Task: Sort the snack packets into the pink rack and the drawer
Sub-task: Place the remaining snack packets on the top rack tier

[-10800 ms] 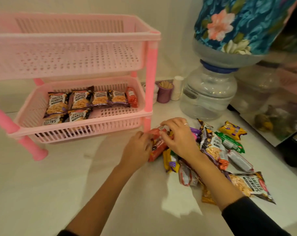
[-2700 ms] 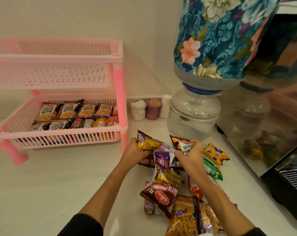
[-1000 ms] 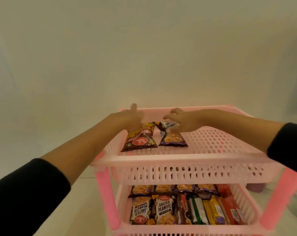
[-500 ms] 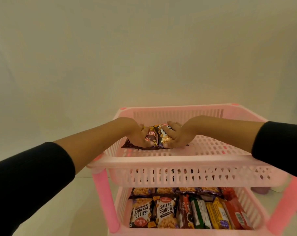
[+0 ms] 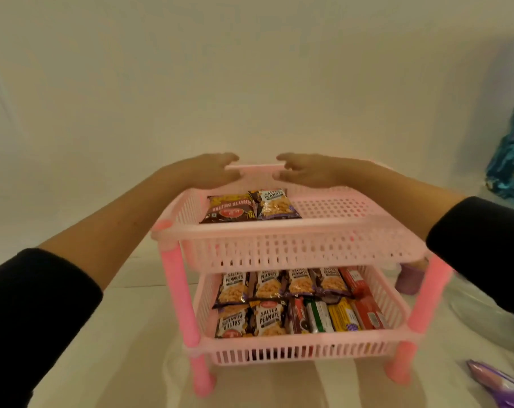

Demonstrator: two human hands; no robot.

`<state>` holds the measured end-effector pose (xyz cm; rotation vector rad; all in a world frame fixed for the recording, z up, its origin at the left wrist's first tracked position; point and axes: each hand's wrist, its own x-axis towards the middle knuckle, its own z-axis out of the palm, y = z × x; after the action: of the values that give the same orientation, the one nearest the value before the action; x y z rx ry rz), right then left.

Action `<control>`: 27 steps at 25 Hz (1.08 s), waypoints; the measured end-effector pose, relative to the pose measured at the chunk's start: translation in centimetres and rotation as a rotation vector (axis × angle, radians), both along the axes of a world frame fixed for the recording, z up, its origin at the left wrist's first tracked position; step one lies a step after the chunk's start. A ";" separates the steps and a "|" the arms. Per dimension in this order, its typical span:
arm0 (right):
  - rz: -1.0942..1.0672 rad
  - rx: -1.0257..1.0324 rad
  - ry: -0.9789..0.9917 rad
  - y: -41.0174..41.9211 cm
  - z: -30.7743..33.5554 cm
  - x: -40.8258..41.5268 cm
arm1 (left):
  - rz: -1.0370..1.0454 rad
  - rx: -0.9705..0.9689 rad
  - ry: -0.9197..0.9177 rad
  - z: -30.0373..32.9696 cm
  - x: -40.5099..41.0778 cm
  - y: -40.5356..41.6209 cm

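The pink rack (image 5: 294, 248) stands before me with two tiers. On its top tier lie a brown Khatta Meetha packet (image 5: 229, 209) and a salted peanuts packet (image 5: 274, 204), side by side at the left. My left hand (image 5: 211, 170) and my right hand (image 5: 302, 169) hover above them near the rack's back rim, fingers apart and empty. The lower tier (image 5: 279, 350) holds several peanut packets (image 5: 264, 318) and several bars (image 5: 335, 315). No drawer is in view.
A purple packet (image 5: 497, 384) lies on the white counter at the lower right. A purple cup (image 5: 408, 282) stands behind the rack's right leg. A floral-covered water bottle (image 5: 511, 160) rises at the right edge. A plain wall is behind.
Both hands have let go of the two packets on the top tier and lifted up and back toward the rack's rear rim. The packets now lie flat.
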<state>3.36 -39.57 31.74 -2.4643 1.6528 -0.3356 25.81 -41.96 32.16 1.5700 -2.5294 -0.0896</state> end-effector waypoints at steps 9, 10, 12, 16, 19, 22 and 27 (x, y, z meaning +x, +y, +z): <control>-0.073 -0.694 -0.550 15.4 -4.8 -6.2 | -0.295 -0.409 0.902 -4.3 -8.3 15.6; -0.090 -0.699 -0.536 17.2 -6.1 -7.4 | -0.323 -0.393 0.940 -5.7 -9.8 17.0; -0.153 -0.656 -0.496 20.7 -9.1 -10.3 | -0.358 -0.338 0.954 -9.2 -13.2 19.5; -0.306 -0.499 -0.430 27.4 -16.0 -17.4 | -0.425 -0.121 0.852 -17.4 -21.1 25.1; -0.402 -0.308 -0.308 31.6 -21.1 -22.7 | -0.386 0.130 0.716 -23.9 -26.6 28.8; -0.530 -0.148 -0.239 35.0 -25.2 -27.5 | -0.184 0.351 0.587 -28.3 -31.8 31.9; -0.485 0.108 -0.088 40.6 -30.4 -32.0 | 0.001 0.297 0.134 -31.1 -39.3 35.0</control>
<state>-28.64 1.03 1.39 -1.9197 2.1505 -0.3907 -13.49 -7.01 1.04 1.6011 -2.4989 -0.5743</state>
